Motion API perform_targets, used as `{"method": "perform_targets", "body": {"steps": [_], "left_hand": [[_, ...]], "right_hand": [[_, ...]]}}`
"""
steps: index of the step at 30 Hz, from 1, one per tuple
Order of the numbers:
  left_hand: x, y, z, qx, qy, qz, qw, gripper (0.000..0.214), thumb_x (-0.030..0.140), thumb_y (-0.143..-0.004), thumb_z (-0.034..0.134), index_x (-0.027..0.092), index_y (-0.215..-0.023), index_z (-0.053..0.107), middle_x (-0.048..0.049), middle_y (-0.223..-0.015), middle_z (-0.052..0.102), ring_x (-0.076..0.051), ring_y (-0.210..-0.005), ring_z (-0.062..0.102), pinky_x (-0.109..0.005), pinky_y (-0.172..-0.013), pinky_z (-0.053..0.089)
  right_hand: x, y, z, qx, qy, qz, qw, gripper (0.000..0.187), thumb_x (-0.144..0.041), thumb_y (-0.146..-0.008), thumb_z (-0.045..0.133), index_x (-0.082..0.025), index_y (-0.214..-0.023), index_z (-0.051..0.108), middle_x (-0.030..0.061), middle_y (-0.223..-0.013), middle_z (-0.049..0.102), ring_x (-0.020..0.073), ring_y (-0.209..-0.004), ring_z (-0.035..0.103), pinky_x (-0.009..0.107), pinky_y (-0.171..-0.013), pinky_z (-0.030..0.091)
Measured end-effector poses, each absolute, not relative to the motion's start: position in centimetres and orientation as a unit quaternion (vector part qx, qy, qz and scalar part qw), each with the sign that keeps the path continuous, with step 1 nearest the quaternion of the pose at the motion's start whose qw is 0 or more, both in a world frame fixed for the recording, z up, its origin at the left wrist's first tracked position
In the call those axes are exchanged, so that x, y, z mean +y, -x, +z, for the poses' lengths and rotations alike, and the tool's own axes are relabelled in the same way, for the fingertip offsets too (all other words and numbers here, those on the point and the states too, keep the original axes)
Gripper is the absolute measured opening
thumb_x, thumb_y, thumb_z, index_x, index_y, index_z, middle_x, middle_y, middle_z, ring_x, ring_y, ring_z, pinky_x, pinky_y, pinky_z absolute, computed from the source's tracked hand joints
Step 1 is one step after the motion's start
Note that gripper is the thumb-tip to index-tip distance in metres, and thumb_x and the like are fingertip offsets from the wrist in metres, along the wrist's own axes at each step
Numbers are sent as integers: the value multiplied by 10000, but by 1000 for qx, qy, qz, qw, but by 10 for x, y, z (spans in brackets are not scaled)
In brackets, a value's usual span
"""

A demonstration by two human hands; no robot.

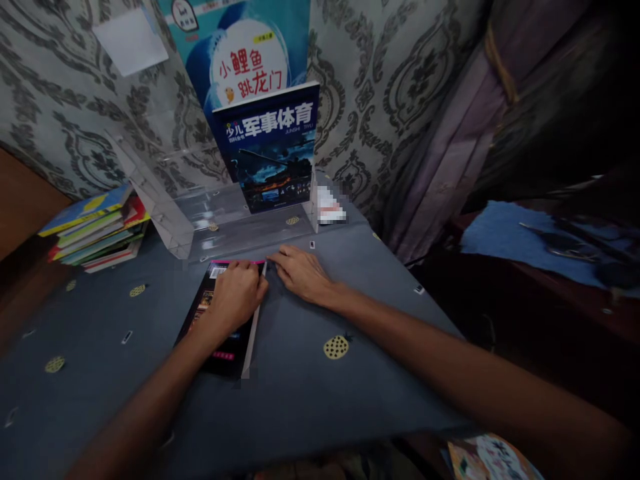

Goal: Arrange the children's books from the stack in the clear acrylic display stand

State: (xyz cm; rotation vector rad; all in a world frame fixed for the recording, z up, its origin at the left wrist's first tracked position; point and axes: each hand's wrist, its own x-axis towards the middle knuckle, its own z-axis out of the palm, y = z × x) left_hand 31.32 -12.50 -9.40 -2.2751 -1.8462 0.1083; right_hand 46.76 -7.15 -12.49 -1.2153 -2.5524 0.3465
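Observation:
A thin dark book (220,340) with a pink top edge lies face down on the grey cloth-covered table (300,387). My left hand (235,297) rests on it with fingers curled over its right edge near the top corner. My right hand (303,273) lies flat on the cloth just right of that corner, its fingertips touching the book's edge. Behind them stands a clear acrylic book stand (200,213) holding a dark blue book with a tank picture (273,150) and a taller teal book (245,53) behind it.
A stack of several colourful books (97,230) lies at the table's back left. Patterned wallpaper (390,87) is behind, a purple curtain (450,133) to the right. A blue cloth (525,240) covers a dark surface at right. Another book (493,460) peeks from the bottom edge.

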Motion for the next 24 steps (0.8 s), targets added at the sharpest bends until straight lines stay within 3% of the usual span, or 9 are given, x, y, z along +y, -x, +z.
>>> {"method": "perform_targets", "body": {"steps": [7, 11, 15, 18, 21, 24], "left_hand": [[-126, -310, -96, -619, 779, 26, 100, 277, 270, -987, 490, 109, -1008, 715, -160, -1028, 717, -310, -1021, 671, -400, -811, 558], [-128, -278, -95, -564, 825, 5, 33, 356, 374, -981, 557, 124, -1206, 674, -159, -1253, 680, -318, -1175, 634, -450, -953, 539], [-147, -234, -102, -460, 883, -13, -91, 755, 644, -905, 578, 218, -1510, 430, -146, -1602, 389, -319, -1473, 376, -505, -1150, 400], [-170, -215, -110, -429, 893, -8, -136, 966, 763, -804, 595, 332, -1594, 241, -110, -1679, 214, -348, -1543, 198, -591, -1218, 246], [-188, -211, -116, -440, 887, -4, -143, 1041, 768, -781, 618, 379, -1609, 122, -99, -1691, 165, -369, -1551, 141, -655, -1222, 148], [-194, -213, -119, -450, 880, -10, -150, 1010, 741, -815, 606, 379, -1611, 100, -92, -1693, 152, -359, -1556, 120, -652, -1228, 130]], "right_hand": [[-73, -466, -127, -909, 387, 103, 117, 367, -143, -1017, 419, -218, -1290, 653, 116, -1164, 594, 242, -1114, 532, 312, -769, 439], [-76, -466, -127, -909, 391, 95, 110, 367, -132, -1013, 414, -211, -1288, 644, 123, -1162, 591, 252, -1105, 518, 315, -734, 433], [-76, -465, -129, -911, 386, 84, 118, 383, -85, -992, 409, -217, -1275, 631, 115, -1173, 591, 248, -1092, 507, 306, -722, 411], [-74, -464, -133, -909, 394, 66, 118, 360, -64, -981, 410, -206, -1211, 647, 115, -1179, 593, 249, -1100, 499, 306, -732, 406], [-70, -464, -136, -907, 401, 56, 118, 329, -77, -985, 417, -199, -1164, 663, 114, -1192, 586, 257, -1116, 500, 315, -725, 416], [-68, -464, -138, -906, 402, 50, 121, 339, -80, -985, 413, -203, -1180, 662, 114, -1203, 585, 261, -1134, 506, 315, -709, 428]]}}
